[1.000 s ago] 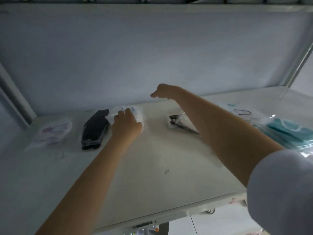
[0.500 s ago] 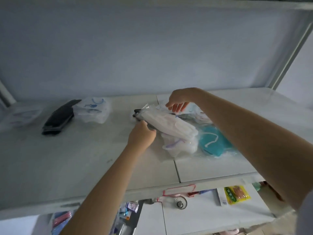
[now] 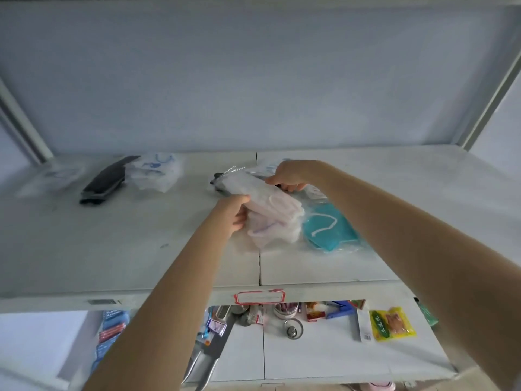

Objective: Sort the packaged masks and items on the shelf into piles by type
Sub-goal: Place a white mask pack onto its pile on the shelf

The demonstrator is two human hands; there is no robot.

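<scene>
The pack of white masks, clear-wrapped and tilted, sits just above the shelf. Your left hand grips its near edge; your right hand pinches its far edge. A teal mask pack lies right of your left fingers. The red-bordered label is unreadable.
</scene>
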